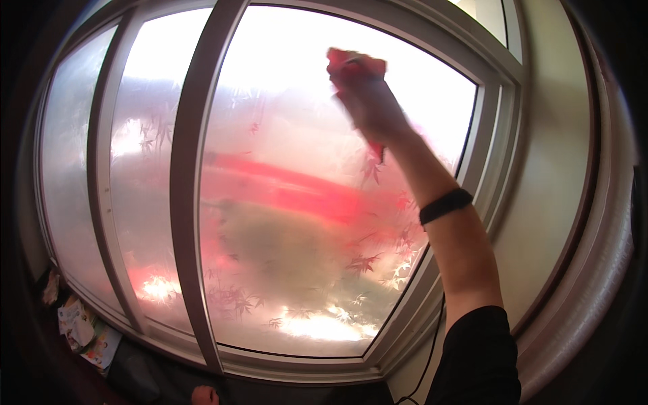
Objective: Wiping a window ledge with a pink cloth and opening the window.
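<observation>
My right hand [372,106] is raised high against the upper part of a frosted window pane [283,121] printed with maple leaves. It is closed around a red cloth [356,62]. The cloth bunches out beyond the fingers, and a corner of it hangs below the palm; the hand is slightly blurred. A black band circles my right forearm. At the lower edge, only a small part of my left hand [204,395] shows, low by the window sill, and what its fingers do is hidden.
Grey metal frame bars [192,169] divide the window into panes, with more frosted panes to the left. Papers [88,331] with coloured prints lie on a dark surface at lower left. A thin black cable [432,337] hangs beside my right arm. A pale wall [550,169] stands at the right.
</observation>
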The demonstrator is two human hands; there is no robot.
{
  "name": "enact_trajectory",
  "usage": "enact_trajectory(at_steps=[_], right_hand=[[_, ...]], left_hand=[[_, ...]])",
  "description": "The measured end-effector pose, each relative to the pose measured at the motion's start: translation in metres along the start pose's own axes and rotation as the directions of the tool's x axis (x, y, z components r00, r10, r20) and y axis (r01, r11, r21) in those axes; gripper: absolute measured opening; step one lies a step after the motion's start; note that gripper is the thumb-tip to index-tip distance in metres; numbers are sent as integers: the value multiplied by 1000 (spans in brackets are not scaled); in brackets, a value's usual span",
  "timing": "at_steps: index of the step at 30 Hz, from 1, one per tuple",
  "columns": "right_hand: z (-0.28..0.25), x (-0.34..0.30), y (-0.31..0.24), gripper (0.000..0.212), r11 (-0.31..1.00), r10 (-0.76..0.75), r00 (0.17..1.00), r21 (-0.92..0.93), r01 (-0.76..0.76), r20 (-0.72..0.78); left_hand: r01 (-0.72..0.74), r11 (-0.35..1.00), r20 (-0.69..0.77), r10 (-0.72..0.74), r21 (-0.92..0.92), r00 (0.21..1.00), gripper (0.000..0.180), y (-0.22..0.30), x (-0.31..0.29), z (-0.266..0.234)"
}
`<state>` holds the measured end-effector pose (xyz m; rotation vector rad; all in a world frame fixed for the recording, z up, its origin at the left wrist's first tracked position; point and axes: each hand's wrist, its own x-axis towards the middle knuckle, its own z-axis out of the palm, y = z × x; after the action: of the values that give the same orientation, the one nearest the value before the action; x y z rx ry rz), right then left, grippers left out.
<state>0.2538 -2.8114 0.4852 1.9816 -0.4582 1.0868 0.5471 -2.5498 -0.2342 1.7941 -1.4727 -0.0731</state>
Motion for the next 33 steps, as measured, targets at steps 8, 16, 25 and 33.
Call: enact_trajectory(at_steps=[8, 16, 25, 33], right_hand=[[6, 22, 79, 67, 598, 279, 752, -504, -623, -597], [77, 97, -57, 56, 964, -38, 943, -260, -52, -331], [102, 84, -127, 28, 937, -342, 939, -91, 338, -32], [130, -89, -189, 40, 729, -683, 660, 249, 637, 313]], left_hand=[[7, 997, -57, -11, -71, 998, 8, 16, 10, -3], [-21, 997, -86, 15, -71, 996, 8, 16, 6, -8], [-52, 997, -91, 46, -62, 995, 6, 24, 9, -10], [-97, 990, -126, 84, -100, 989, 6, 14, 9, -3]])
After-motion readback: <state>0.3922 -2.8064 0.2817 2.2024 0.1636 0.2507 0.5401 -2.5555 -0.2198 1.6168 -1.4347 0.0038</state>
